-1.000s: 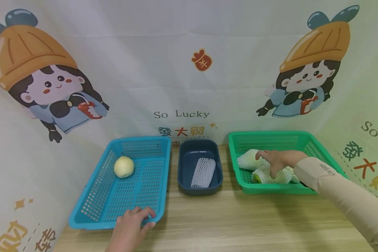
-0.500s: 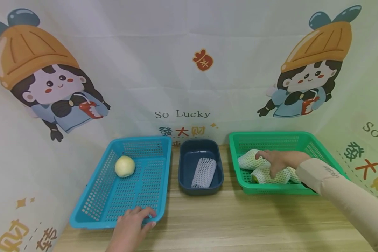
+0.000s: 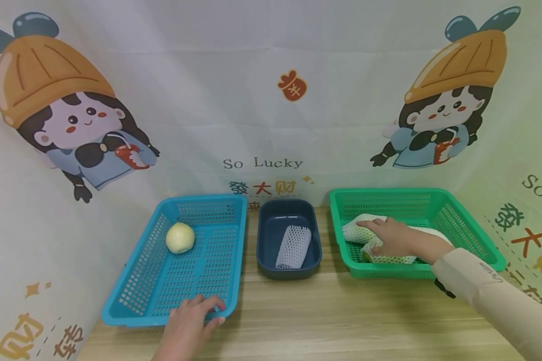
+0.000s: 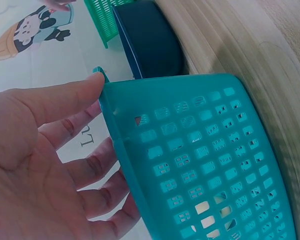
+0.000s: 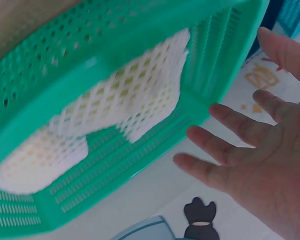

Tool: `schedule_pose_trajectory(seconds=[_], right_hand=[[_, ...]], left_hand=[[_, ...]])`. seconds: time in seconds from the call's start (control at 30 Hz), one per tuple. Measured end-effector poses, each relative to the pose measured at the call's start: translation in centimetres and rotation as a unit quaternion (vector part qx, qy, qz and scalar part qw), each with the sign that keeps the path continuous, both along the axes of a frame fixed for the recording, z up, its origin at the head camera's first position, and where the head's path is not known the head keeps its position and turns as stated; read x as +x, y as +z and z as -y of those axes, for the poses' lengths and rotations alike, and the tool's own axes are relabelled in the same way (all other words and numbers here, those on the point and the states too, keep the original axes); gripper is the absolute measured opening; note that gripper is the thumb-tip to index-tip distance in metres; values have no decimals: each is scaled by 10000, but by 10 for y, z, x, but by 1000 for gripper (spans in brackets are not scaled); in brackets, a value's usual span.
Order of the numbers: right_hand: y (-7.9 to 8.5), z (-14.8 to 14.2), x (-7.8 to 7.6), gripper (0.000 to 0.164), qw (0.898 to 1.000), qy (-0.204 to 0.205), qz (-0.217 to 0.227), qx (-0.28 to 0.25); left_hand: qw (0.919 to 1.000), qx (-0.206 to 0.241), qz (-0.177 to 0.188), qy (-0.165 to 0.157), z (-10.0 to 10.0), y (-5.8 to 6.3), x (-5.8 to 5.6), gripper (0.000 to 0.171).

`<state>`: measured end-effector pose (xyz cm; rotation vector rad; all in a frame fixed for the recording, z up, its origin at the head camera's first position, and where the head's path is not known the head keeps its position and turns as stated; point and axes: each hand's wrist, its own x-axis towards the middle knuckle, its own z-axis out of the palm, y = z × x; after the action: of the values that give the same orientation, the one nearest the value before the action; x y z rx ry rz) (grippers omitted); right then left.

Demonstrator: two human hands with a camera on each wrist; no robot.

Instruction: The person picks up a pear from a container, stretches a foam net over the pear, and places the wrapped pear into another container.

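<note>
My left hand [image 3: 187, 321] holds the near rim of the blue basket [image 3: 113, 318]; in the left wrist view the thumb and the fingers [image 4: 101, 162] lie on opposite sides of the rim. A pale yellow round fruit [image 3: 180, 238] sits inside that basket. Over the green basket [image 3: 467, 228] hovers my right hand [image 3: 399, 240], fingers spread and nothing in its grasp. Under it lie several fruits in white foam nets [image 3: 361, 231], partly hidden by the hand; in the right wrist view a netted fruit [image 5: 135, 82] shows green through the mesh.
Between the baskets stands a dark blue tub [image 3: 264, 250] with a loose white foam net [image 3: 293, 246] in it. Wood-grain tabletop [image 3: 298, 316] spreads in front. A printed cloth backdrop [image 3: 198, 100] rises close behind the containers and along both sides.
My right hand has shifted slightly over the green basket, its forearm lower and further right, and more of the right-hand netted fruit shows. The left hand keeps its place on the blue basket's rim.
</note>
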<state>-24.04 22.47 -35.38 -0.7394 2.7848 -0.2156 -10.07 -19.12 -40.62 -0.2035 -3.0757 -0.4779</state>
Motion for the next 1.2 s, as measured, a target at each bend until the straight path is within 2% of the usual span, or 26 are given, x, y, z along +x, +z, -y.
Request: schedule_pose_trajectory(seconds=[0.2, 0.3, 0.53, 0.73, 0.83, 0.93, 1.2], right_hand=[[-11, 7, 27, 79, 9979, 190, -620, -66], [-20, 10, 38, 73, 9930, 309, -1133, -153], [-40, 17, 54, 52, 9731, 101, -2275, -335], [-58, 23, 63, 34, 9495, -279, -3074, -558], [-64, 27, 66, 28, 9417, -639, -3234, -677], [-68, 32, 68, 26, 9379, -972, -3230, -805], [-74, 38, 72, 25, 9343, -1424, -3107, -1012]], left_hand=[[10000, -11, 6, -4, 0, 0, 0, 16], [10000, -3, 15, -16, 0, 0, 0, 16], [10000, -22, 39, 14, 0, 0, 1, 16], [10000, -6, 19, 15, 0, 1, 1, 16], [10000, -4, -59, -18, 0, 1, 1, 16], [9999, -8, -110, -33, 0, 1, 1, 16], [9999, -48, -72, -88, 0, 2, 1, 16]])
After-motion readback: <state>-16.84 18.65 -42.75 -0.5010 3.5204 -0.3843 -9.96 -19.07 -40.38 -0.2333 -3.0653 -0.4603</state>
